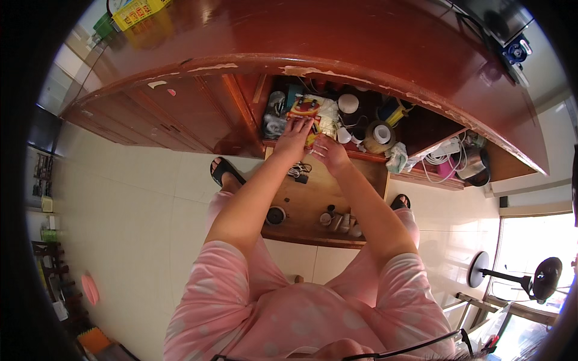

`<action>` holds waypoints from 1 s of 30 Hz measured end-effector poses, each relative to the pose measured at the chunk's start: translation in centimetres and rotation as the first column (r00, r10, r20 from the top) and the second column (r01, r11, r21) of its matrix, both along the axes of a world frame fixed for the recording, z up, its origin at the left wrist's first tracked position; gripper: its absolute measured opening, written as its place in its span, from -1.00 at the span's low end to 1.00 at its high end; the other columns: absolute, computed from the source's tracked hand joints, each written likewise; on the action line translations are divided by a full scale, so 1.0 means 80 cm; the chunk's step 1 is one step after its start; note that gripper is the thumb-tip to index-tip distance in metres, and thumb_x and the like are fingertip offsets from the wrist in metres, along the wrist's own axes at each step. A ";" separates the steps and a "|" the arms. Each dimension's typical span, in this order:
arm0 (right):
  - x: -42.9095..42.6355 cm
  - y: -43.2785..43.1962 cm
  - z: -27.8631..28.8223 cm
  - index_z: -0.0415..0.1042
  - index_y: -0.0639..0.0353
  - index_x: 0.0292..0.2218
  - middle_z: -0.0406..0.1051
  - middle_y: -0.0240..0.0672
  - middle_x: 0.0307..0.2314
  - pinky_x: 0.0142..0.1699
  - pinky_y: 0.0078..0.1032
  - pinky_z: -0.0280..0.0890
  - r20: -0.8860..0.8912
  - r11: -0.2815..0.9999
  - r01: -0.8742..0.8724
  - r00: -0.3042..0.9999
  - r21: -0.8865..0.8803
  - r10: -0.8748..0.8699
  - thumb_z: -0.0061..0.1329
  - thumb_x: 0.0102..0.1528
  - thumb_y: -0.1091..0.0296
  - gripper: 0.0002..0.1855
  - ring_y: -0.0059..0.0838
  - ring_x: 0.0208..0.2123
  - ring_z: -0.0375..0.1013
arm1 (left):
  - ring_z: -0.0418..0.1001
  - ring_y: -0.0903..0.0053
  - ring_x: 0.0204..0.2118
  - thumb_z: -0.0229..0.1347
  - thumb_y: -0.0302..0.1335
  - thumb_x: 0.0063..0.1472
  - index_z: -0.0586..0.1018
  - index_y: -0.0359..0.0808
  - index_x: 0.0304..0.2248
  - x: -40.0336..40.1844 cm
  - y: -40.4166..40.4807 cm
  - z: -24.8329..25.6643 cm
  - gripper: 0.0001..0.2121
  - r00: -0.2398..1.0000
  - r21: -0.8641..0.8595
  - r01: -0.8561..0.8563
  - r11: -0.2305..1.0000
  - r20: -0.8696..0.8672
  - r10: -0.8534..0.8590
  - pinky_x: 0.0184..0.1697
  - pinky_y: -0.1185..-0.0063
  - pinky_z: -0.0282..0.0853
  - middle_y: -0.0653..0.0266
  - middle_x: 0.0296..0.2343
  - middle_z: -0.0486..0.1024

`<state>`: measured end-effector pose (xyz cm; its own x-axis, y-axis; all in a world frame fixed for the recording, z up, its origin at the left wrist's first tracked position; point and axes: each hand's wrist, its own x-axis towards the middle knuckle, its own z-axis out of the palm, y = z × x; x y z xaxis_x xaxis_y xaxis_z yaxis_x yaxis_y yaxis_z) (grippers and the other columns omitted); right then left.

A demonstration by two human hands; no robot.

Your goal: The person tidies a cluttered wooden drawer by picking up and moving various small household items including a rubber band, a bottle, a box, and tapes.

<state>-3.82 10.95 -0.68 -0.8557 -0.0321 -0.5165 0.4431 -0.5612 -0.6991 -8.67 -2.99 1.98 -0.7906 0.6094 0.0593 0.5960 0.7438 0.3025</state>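
Note:
My left hand (292, 141) lies over a red and yellow package (314, 129) inside the open cabinet compartment, its fingers on the upper face. At the near right edge of that package is my right hand (331, 152), with the fingers bent against it. Another red and yellow package (304, 106) sits just behind, on a white plastic-wrapped bundle (328, 108). Clear plastic bags (274, 125) lie to the left. A white light bulb (343, 135) stands to the right, near a roll of tape (379, 136). My fingers partly hide the near package.
Below my forearms a wooden drawer (316, 198) is pulled out, holding a black cable with an adapter (298, 176), a round black part (275, 215) and several small bulbs (345, 223). The red wooden cabinet top (289, 36) overhangs the compartment. A kettle (473, 164) stands at the right.

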 end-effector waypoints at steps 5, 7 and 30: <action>0.012 -0.014 0.018 0.19 0.07 -0.14 0.23 -0.43 -0.30 -0.19 -0.51 0.17 0.040 1.000 -0.001 0.999 0.021 0.000 -0.30 0.06 0.19 -0.67 -0.52 -0.29 0.23 | -0.04 0.23 0.01 0.12 -0.42 -0.17 0.06 -0.23 -0.01 0.038 -0.010 0.004 -0.30 0.999 0.066 0.039 0.997 -0.012 -0.038 0.03 0.47 -0.01 0.21 -0.04 0.03; 0.014 -0.011 0.009 0.21 0.04 -0.16 0.27 -0.42 -0.30 -0.23 -0.53 0.21 0.051 1.000 -0.001 0.999 0.027 0.000 -0.31 0.06 0.14 -0.67 -0.53 -0.31 0.28 | 0.03 0.23 -0.04 0.12 -0.40 -0.18 0.10 -0.28 -0.03 0.050 -0.008 0.009 -0.32 0.994 0.034 0.108 0.994 -0.039 -0.107 0.02 0.47 0.01 0.22 -0.07 0.07; 0.044 -0.001 0.013 0.20 0.25 -0.21 0.33 -0.31 -0.38 -0.39 -0.55 0.34 -0.022 0.993 0.037 0.999 0.116 -0.035 -0.21 0.02 0.26 -0.68 -0.51 -0.40 0.38 | 0.19 0.34 -0.13 0.16 -0.30 -0.14 0.10 -0.21 -0.07 0.089 -0.021 0.030 -0.35 0.668 0.487 -0.639 0.596 0.735 0.116 -0.15 0.41 0.15 0.22 -0.18 0.18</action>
<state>-0.31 10.86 0.38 -0.8653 0.0583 -0.4978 0.4093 -0.4911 -0.7689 -1.54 -4.64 4.35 -0.9404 0.2239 -0.2561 -0.1921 0.2720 0.9429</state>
